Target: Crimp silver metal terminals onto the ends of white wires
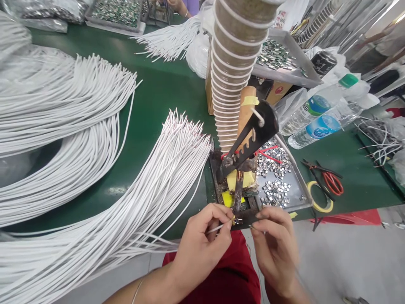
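My left hand (202,245) pinches a white cable (215,229) close to its end. The cable's tip meets a small metal connector (238,221) under the dark tip of a soldering iron (238,190), which is held upright in a stand. To the right of the connector is my right hand (276,249), its thumb and fingertips drawn together; whatever they may hold is too small to make out. Behind that hand, a metal tray (299,185) carries many small silver connectors (276,193). A large bundle of white cables (152,177) lies left of the stand.
A ribbed hose (236,63) comes down behind the iron. More white cables (63,97) cover the left. On the right are water bottles (322,126), red-handled pliers (330,181) and a yellow tape roll (325,207). A co-worker's hand (177,6) shows at the far edge.
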The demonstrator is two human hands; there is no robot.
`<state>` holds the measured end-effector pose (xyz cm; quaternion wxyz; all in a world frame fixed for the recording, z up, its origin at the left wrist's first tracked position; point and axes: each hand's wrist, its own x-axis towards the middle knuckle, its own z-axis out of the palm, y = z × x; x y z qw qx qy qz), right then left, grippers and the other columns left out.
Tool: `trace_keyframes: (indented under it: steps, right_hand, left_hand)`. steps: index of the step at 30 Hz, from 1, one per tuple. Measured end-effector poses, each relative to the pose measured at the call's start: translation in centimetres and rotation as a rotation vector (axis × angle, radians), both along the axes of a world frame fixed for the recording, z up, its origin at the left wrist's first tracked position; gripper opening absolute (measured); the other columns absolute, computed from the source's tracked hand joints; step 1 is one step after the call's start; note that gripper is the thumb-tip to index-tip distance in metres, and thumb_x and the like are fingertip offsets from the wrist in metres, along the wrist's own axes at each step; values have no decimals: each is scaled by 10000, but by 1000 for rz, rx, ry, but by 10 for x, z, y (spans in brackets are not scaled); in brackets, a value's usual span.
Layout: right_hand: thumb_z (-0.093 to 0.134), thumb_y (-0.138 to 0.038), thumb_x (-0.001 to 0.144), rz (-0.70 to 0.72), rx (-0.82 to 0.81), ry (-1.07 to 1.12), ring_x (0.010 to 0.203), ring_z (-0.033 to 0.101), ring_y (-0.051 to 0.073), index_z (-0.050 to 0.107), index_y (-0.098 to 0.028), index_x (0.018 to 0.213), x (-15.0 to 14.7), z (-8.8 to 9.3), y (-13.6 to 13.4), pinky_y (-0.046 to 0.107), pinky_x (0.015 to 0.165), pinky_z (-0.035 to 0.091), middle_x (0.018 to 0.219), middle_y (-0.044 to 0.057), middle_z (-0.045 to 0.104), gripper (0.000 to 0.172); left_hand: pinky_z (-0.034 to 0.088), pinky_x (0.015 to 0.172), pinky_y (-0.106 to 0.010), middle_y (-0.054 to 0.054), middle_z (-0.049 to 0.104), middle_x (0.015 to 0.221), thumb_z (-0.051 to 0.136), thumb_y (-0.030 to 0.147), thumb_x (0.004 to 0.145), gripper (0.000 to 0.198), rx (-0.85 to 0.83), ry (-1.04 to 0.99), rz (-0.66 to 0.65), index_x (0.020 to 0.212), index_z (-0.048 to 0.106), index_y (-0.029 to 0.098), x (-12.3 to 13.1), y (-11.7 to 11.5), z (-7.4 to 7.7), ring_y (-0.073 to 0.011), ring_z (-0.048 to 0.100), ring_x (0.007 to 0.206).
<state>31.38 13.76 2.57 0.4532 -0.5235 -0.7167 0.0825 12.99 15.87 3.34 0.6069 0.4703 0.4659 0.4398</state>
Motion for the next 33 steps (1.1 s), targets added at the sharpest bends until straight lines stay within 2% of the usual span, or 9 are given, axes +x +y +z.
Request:
trace_keyframes:
  steps: [4,8,13,15,19,20,26,30,33]
  right_hand:
    - [659,-170,1009,-150,-110,-50,914,632,183,701,-279,1105,29,-1,7,310,753,562,1004,29,587,150]
    - [595,-294,1059,-170,-214,-200,922,686,210,726,-261,1087,74,-2,20,346,795,571,1005,54,691,139]
    - [535,-519,1062,-141,-362,-297,805,738,228,725,-243,977,111,-11,31,353,731,587,892,56,776,346]
    - [509,-572,1057,-112,-425,-298,796,757,241,730,-244,960,113,-14,33,357,706,597,887,63,790,407]
    - [480,-585,1064,-81,-400,-298,788,775,250,733,-245,946,103,-19,35,366,694,613,879,66,802,440]
    - [477,-580,1068,-73,-378,-296,779,775,246,733,-247,940,100,-20,36,364,690,614,870,62,801,439]
    - [487,-553,1084,-50,-288,-252,770,770,233,732,-244,936,87,-24,37,349,678,616,855,59,788,422]
    - [542,-546,1070,-79,-250,-184,787,760,232,728,-240,927,85,-27,35,354,706,619,878,62,780,385]
    - [591,-530,1053,-123,-222,-125,815,749,227,734,-236,950,83,-29,31,354,736,615,931,68,778,343]
  left_hand:
    - [557,777,-243,-37,765,931,629,101,902,145,18,34,6,815,621,217,0,-2,-4,-166,728,845]
    - [532,622,-225,-44,803,958,618,104,934,152,38,147,-68,825,635,209,-1,-7,-9,-118,672,638]
    - [599,1010,-356,-79,833,1093,667,90,977,142,457,338,-198,1016,719,216,-17,-6,-11,-236,761,1083]
    - [574,1080,-437,-131,794,1173,640,99,1009,147,599,586,-88,1099,707,193,-27,1,-13,-285,715,1180]
    - [600,1018,-523,-248,689,1264,559,71,1022,252,561,1293,128,1245,675,76,-35,18,-21,-372,693,1173]
    - [601,1002,-544,-264,682,1272,564,44,1003,286,544,1358,141,1266,674,53,-34,20,-23,-393,698,1159]
    - [620,861,-551,-272,724,1191,576,-65,897,450,461,1497,128,1333,666,1,-15,29,-20,-426,745,1023]
    - [614,758,-490,-133,722,845,600,-43,853,235,408,1508,73,989,735,94,-10,36,-13,-361,741,791]
    - [595,747,-421,-82,679,788,578,-48,844,231,390,1474,77,856,673,163,-12,40,-13,-322,731,779]
